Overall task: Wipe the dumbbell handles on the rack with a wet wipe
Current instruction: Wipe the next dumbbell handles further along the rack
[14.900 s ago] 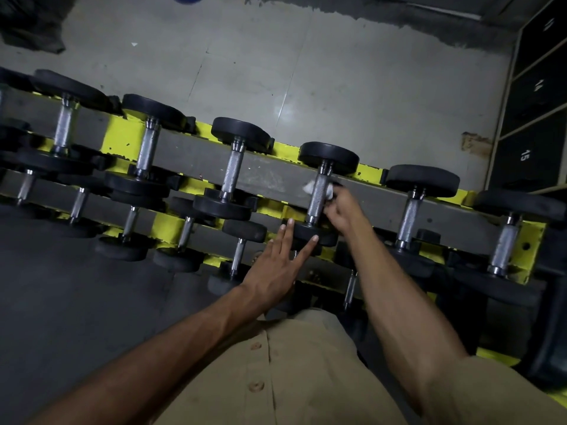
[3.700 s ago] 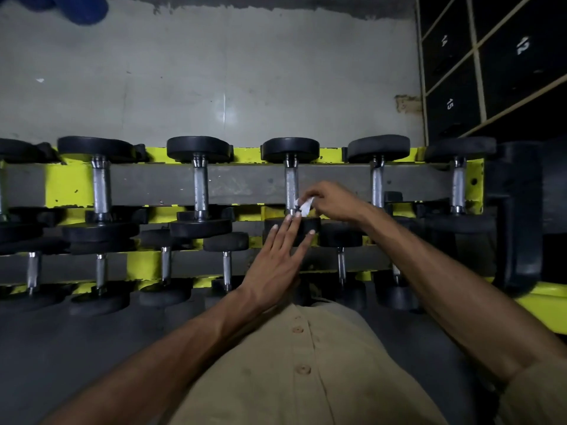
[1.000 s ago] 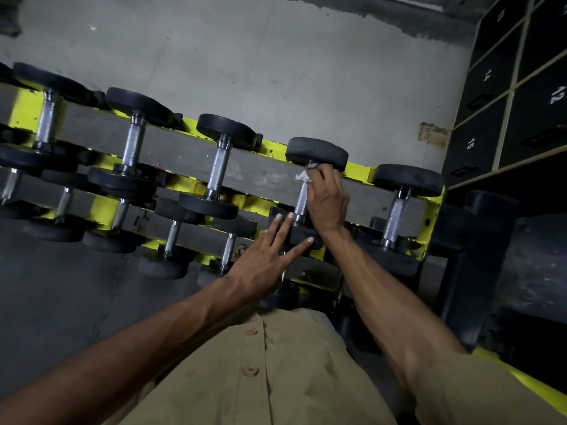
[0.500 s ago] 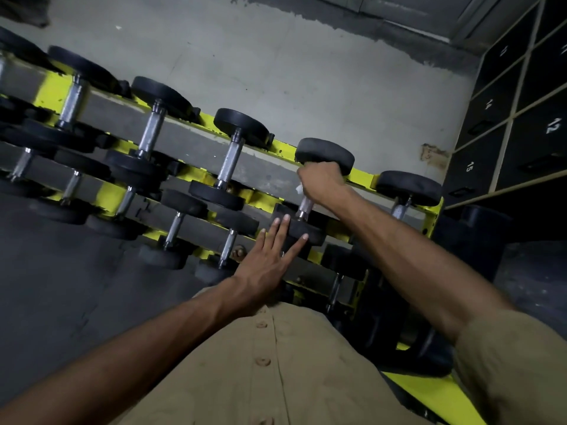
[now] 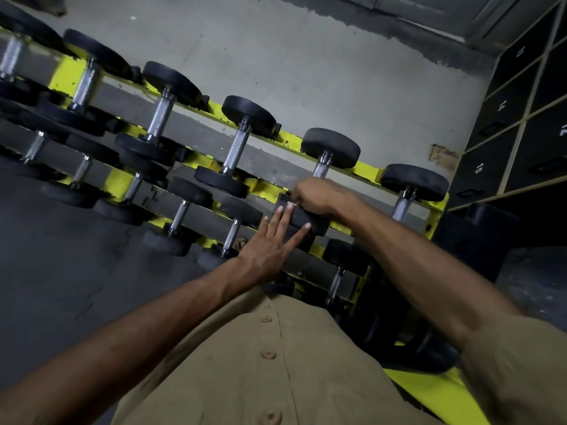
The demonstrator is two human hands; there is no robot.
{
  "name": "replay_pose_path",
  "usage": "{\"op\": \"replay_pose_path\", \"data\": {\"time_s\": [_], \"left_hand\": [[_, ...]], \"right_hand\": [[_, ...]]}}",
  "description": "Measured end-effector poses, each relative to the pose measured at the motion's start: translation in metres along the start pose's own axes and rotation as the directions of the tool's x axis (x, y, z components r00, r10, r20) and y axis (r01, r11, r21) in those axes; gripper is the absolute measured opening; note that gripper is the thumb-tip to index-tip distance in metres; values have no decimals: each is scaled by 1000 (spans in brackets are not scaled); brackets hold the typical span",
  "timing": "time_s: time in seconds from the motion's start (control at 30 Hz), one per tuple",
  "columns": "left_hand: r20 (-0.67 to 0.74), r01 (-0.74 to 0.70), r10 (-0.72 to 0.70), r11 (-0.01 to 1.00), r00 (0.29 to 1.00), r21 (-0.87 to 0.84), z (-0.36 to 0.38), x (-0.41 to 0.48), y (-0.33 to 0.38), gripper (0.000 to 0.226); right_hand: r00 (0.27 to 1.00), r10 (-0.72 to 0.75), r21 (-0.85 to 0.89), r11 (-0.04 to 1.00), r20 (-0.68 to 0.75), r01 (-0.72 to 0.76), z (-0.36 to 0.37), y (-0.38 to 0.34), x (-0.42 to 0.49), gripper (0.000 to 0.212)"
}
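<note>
1. Counting from the left along the rack [image 5: 66,78]: six dumbbells are sitting on the top tier, with the leftmost cut by the frame edge. Six shorter bars are showing lower down, but the tiers are hard to separate.
2. Left hand [image 5: 267,250] is lying flat with fingers straight and slightly spread. It is pressing on the near head [image 5: 306,222] of the fifth top-tier dumbbell and gripping nothing.
3. Wet wipe [image 5: 291,204]: one only, peeking out as a white sliver at the right fingertips, just beside the left fingertips. It is looking thin, soft and damp, so it is probably bunching and sliding on metal. Wrapping it fully round the bar under the fingers is looking like the best hold.
4. Right hand [image 5: 316,196] is curling round the near end of the handle [image 5: 322,168], just above the near head, trapping the wipe beneath. I cannot tell how much wipe is wrapped round.
5. That handle is looking like stiff, knurled steel, likely giving good grip. Its upper part is showing bare between the right hand and the far head [image 5: 331,147]. The dumbbell is probably heavy and seating firmly in its cradle, with rolling being the likely risk. Steadying it by the rubber head is making sense.
6. Sixth dumbbell [image 5: 414,182] is sitting to the right, apart from both hands.
</note>
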State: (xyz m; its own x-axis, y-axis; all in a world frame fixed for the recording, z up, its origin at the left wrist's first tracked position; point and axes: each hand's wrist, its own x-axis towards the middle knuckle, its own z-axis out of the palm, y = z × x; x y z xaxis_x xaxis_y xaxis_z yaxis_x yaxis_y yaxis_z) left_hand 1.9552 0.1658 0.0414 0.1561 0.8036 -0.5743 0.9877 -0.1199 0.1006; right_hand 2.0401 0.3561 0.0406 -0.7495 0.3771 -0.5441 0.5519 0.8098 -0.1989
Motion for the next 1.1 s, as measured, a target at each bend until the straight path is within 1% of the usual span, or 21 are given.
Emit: {"op": "replay_pose_path", "data": {"time_s": [0.07, 0.13, 0.17, 0.23, 0.3, 0.33, 0.37, 0.4, 0.47, 0.5, 0.53, 0.57, 0.63, 0.67, 0.73, 0.83, 0.9, 0.93, 0.97, 1.03, 1.1], "left_hand": [[12, 3, -4, 1000, 1000, 8, -1, -1, 0, 109], [19, 5, -5, 1000, 1000, 3, -3, -1, 1, 111], [22, 6, -6, 1000, 1000, 6, -4, -1, 1, 111], [40, 6, -6, 1000, 999, 9, -7, -2, 0, 111], [44, 11, -10, 1000, 999, -11, -8, -1, 1, 110], [37, 13, -12, 1000, 999, -14, -8, 0, 1, 110], [38, 8, -7, 1000, 999, -11, -8, 0, 0, 110], [45, 0, 0, 1000, 999, -10, -9, -1, -1, 110], [43, -19, 19, 1000, 999, 2, -8, -1, -3, 110], [42, -32, 32, 999, 999, 6, -8, -2, -4, 110], [43, -40, 40, 999, 998, 3, -7, -2, -6, 110], [40, -44, 44, 999, 998, -6, -7, -2, -7, 110], [17, -51, 51, 998, 999, -25, -4, -1, -9, 109], [3, -53, 54, 998, 999, -31, -1, 0, -9, 107], [-14, -61, 61, 997, 998, -44, 2, 1, -10, 105], [-30, -79, 78, 996, 997, -48, 4, 0, -11, 102], [-34, -95, 94, 994, 995, -44, 4, 0, -12, 99], [-39, -101, 99, 994, 994, -42, 5, 0, -13, 98], [-42, -104, 103, 994, 994, -38, 5, 0, -14, 98], [-35, -115, 114, 993, 993, -28, 5, -1, -17, 98], [-30, -118, 118, 993, 993, -22, 5, -1, -19, 99]], "right_hand": [[987, -72, 31, 997, -146, 77, 20, 14, -9, 13], [962, -138, 37, 988, -235, 150, 32, 22, -13, 6], [951, -143, 13, 988, -274, 152, 31, 26, -14, 7], [917, -62, -25, 998, -394, 57, 22, 41, -12, 19], [834, 85, 65, 996, -545, -59, 12, 60, -12, 30], [805, 133, 121, 990, -578, -77, 13, 62, -13, 34], [800, 138, 141, 988, -584, -67, 19, 59, -13, 35], [833, 99, 122, 992, -544, -38, 28, 52, -12, 33], [923, -73, 8, 997, -378, 82, 47, 33, -13, 25], [930, -131, -28, 991, -344, 129, 53, 30, -13, 21], [922, -142, -22, 989, -359, 144, 54, 32, -11, 17], [905, -104, 35, 991, -413, 130, 52, 35, -9, 13], [865, 83, 282, 957, -496, 69, 49, 37, -9, 8], [846, 179, 401, 915, -501, 43, 52, 32, -12, 7], [825, 327, 532, 846, -461, -38, 63, 15, -18, 7], [773, 547, 676, 704, -322, -217, 72, 4, -23, 14], [740, 637, 755, 589, -215, -288, 76, 8, -22, 7], [734, 660, 806, 517, -161, -288, 79, 8, -21, 8], [731, 676, 870, 415, -98, -267, 81, 8, -18, 12], [690, 724, 975, 151, 3, -163, 85, 8, -7, 18], [653, 749, 994, -89, 109, -64, 81, 18, 10, 20]]}}
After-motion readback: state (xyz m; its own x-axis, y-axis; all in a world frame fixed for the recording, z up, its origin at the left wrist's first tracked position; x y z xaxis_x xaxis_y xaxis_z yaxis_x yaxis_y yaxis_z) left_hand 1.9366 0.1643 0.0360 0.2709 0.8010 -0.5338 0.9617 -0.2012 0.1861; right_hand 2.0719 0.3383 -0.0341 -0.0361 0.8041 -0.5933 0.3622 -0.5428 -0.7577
